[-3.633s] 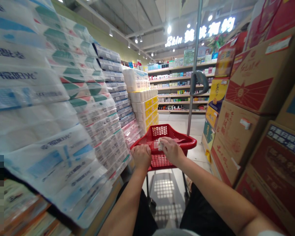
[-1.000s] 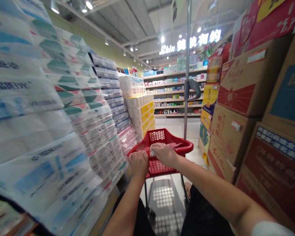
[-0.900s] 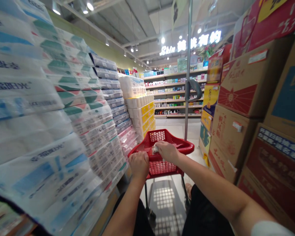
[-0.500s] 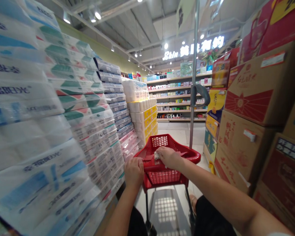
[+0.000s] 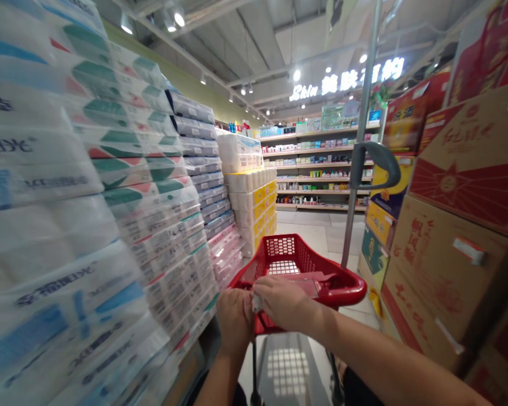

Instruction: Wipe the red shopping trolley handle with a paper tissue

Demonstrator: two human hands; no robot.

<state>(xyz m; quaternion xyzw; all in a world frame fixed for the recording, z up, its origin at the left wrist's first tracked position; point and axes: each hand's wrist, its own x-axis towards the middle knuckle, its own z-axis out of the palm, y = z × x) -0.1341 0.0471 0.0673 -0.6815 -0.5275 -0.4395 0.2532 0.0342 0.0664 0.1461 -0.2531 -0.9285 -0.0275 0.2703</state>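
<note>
A red plastic shopping cart (image 5: 305, 265) stands in front of me in a shop aisle, and its basket looks empty. My left hand (image 5: 233, 320) is closed round the cart's near rim at its left corner. Beside it, my right hand (image 5: 281, 301) lies on the same rim with its fingers curled over a small white crumpled wad (image 5: 256, 303). The two hands almost touch. A grey metal pole (image 5: 358, 163) with a curved handle rises from the cart's right side.
Stacked packs of toilet paper and tissue (image 5: 110, 214) wall the left of the aisle, close to the cart. Stacked cardboard cartons (image 5: 449, 214) line the right. Light floor tiles (image 5: 322, 231) run ahead to shelves of small goods (image 5: 317, 169) under a lit sign.
The cart and I have rolled forward along the aisle. My hands now sit lower and nearer in view and closer together. The grips are unchanged.
</note>
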